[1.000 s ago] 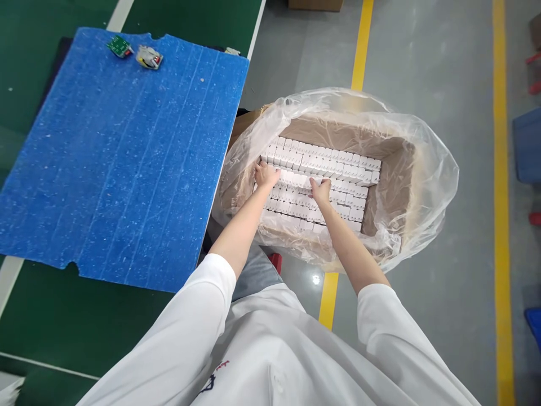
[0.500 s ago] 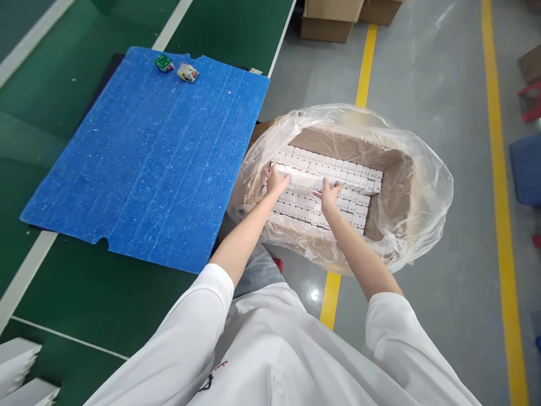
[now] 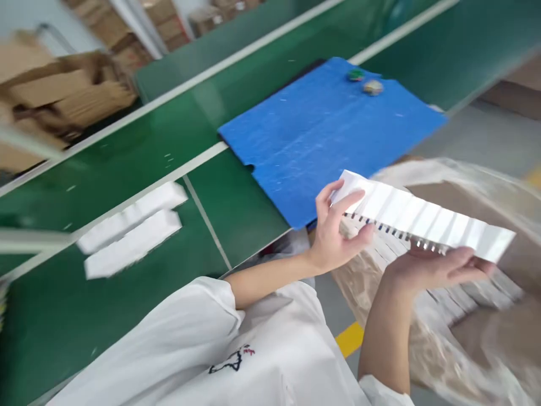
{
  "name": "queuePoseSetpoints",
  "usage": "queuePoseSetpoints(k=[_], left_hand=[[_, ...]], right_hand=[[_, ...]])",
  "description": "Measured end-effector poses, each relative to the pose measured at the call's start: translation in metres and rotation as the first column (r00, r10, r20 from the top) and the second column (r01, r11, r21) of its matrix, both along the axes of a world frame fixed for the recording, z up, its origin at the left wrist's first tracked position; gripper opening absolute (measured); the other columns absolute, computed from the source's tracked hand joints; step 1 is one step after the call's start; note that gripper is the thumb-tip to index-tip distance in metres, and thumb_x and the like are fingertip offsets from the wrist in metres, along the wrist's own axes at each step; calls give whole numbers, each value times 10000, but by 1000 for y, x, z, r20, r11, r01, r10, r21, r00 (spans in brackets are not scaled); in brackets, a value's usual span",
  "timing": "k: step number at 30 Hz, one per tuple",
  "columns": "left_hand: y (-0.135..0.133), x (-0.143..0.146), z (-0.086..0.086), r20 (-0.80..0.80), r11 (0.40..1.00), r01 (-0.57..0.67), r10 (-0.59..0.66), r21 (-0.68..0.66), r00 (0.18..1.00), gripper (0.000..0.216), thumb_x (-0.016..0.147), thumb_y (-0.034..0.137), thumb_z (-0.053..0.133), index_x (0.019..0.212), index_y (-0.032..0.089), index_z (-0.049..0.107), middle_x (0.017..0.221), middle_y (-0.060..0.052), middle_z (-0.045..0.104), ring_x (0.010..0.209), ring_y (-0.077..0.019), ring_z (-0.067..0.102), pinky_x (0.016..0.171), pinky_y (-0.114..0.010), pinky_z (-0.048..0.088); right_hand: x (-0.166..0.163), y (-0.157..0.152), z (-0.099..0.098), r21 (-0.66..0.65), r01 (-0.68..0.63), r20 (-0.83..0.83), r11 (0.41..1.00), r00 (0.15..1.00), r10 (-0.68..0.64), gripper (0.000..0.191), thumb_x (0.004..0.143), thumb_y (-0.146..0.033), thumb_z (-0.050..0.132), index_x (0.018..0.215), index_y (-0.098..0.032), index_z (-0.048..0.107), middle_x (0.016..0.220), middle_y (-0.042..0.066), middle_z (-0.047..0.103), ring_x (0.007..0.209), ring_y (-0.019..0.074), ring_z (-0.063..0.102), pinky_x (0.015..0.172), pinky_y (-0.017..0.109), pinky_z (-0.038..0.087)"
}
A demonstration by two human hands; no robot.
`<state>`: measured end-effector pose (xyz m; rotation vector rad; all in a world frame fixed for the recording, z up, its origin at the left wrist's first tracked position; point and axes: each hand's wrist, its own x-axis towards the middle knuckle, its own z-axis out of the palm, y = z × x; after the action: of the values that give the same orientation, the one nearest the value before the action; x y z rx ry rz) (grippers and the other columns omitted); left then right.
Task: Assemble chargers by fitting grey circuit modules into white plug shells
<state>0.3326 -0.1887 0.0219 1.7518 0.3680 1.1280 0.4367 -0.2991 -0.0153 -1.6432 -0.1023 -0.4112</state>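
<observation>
Both of my hands carry a long row of white plug-like parts [image 3: 422, 217] with metal pins along its lower edge. My left hand [image 3: 333, 231] grips the row's left end, fingers curled over it. My right hand [image 3: 439, 268] lies palm up under the row, fingers stretched along its underside. The row hangs in the air above the plastic-lined cardboard box [image 3: 486, 332], which holds more white parts. The picture is smeared by motion.
A blue foam sheet [image 3: 329, 135] lies on the green table [image 3: 127, 163], with two small parts [image 3: 366, 82] at its far edge. Two rows of white parts [image 3: 131, 228] lie on the table at left. Cardboard boxes [image 3: 63, 96] are stacked behind.
My hands have lifted a row of white parts out of the box. My head has swung left, bringing the table and the rows lying on it into view.
</observation>
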Motion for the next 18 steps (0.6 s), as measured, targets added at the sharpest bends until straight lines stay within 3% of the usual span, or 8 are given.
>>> queuePoseSetpoints(k=[2,4,6,8,10,12,16,18], left_hand=[[22,-53,16,10,977,-210,210,33,978,486,972,524,561,1409,408,382,1536,-107,302,1482,-341,401,1152,-558,482],[39,-112,27,7,876,-471,473,101,881,527,949,584,563,1406,401,375,1516,-115,322,1485,-358,398,1161,-567,466],[47,-172,31,15,676,-716,725,177,689,559,927,639,554,1396,385,385,1490,-109,361,1474,-367,411,1165,-567,455],[45,-226,29,44,474,-857,870,200,491,552,909,634,584,1368,378,415,1488,-89,380,1460,-355,431,1167,-548,451],[35,-270,21,80,350,-925,928,149,364,546,884,597,641,1341,378,439,1490,-69,394,1441,-331,454,1168,-514,452],[21,-303,9,87,275,-960,957,44,278,562,857,574,682,1327,378,444,1478,-59,416,1416,-310,481,1165,-487,459],[1,-345,-20,-5,123,-979,992,-161,125,637,821,594,693,1341,360,409,1453,-78,453,1353,-296,537,1119,-472,504],[-1,-358,-32,-83,59,-972,993,-228,80,679,811,606,688,1359,344,384,1421,-96,482,1276,-284,589,1065,-455,540]], right_hand=[[-35,38,15,39,-172,93,984,981,167,345,966,-592,369,1303,-529,403,1500,21,468,1442,302,495,854,554,638],[-77,75,26,43,-369,124,929,924,361,371,972,-554,374,1337,-494,363,1534,46,412,1492,330,425,922,600,612],[-124,104,30,7,-550,80,835,833,548,453,977,-543,342,1410,-444,251,1553,88,372,1478,355,436,953,623,597],[-170,125,26,-4,-700,-2,714,714,700,530,973,-561,327,1448,-407,150,1540,124,374,1404,358,517,925,608,608],[-212,136,17,29,-819,-73,573,570,818,573,958,-585,361,1448,-381,145,1523,146,381,1346,344,569,893,574,622],[-246,140,6,70,-905,-115,419,410,905,604,944,-584,412,1442,-370,148,1536,162,352,1360,321,556,891,532,630],[-290,139,-7,170,-979,-160,109,82,984,607,923,-534,501,1406,-358,177,1569,165,258,1395,264,500,890,458,642],[-300,141,-7,223,-975,-189,9,-34,981,584,910,-515,542,1362,-359,209,1556,152,247,1363,243,506,893,450,639]])
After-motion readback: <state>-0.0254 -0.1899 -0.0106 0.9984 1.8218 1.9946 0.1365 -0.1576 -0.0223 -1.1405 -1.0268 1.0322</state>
